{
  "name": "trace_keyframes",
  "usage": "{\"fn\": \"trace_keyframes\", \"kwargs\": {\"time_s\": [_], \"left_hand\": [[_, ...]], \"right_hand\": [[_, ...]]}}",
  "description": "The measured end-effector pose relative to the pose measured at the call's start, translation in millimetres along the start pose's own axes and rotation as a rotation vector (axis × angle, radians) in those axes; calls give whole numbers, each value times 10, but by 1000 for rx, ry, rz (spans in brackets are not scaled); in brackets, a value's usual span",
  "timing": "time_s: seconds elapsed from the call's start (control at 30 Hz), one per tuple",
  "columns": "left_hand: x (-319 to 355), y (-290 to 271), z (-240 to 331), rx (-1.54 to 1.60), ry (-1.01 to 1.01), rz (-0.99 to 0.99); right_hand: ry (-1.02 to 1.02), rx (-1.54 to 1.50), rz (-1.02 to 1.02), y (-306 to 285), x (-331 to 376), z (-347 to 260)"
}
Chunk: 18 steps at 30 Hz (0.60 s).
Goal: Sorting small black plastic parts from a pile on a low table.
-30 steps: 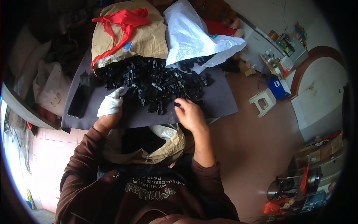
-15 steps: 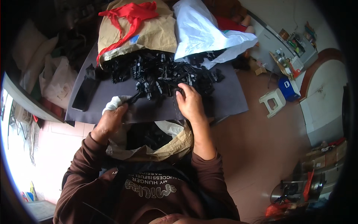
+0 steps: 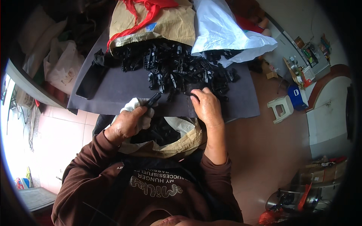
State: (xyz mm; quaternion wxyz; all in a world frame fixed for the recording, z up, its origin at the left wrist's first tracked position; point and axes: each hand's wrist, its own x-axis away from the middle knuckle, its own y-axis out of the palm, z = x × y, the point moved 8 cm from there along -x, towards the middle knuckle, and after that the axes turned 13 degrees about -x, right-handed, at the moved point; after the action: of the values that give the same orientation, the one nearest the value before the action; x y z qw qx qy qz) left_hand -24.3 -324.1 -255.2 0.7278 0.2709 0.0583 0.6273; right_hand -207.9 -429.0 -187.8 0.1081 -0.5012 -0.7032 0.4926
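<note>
A heap of small black plastic parts (image 3: 177, 69) lies on the grey-covered table (image 3: 113, 101). My left hand (image 3: 126, 122), its fingers partly wrapped in white cloth or a glove (image 3: 134, 104), grips one black plastic part (image 3: 153, 100) above the table's near edge. At the near side of the heap is my right hand (image 3: 208, 108), bare, thumb and fingers curled together. Something dark shows between those fingertips, too small to make out. Below the near edge, an open sack (image 3: 190, 139) with black parts inside sits by my body.
A tan sack (image 3: 158, 30) with a red cloth tie (image 3: 149, 17) and a white bag (image 3: 222, 37) open onto the heap. A black phone (image 3: 88, 87) lies at the table's left. Beyond the right side stand a cream stool (image 3: 280, 108) and a blue box (image 3: 297, 97).
The whole view has shifted. My left hand has come toward the middle, and the black part in it now points up and right. My right hand stays by the heap, fingers curled.
</note>
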Motion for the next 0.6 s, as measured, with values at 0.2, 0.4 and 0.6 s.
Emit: {"fn": "trace_keyframes", "kwargs": {"time_s": [0.2, 0.4, 0.6], "left_hand": [[41, 24, 33, -319, 58, 144], [162, 258, 246, -774, 241, 117], [300, 419, 364, -1239, 777, 78]], "right_hand": [[-300, -552, -62, -25, 106, -465], [-371, -650, -197, 82, 198, -837], [-332, -734, -211, 138, 216, -795]]}}
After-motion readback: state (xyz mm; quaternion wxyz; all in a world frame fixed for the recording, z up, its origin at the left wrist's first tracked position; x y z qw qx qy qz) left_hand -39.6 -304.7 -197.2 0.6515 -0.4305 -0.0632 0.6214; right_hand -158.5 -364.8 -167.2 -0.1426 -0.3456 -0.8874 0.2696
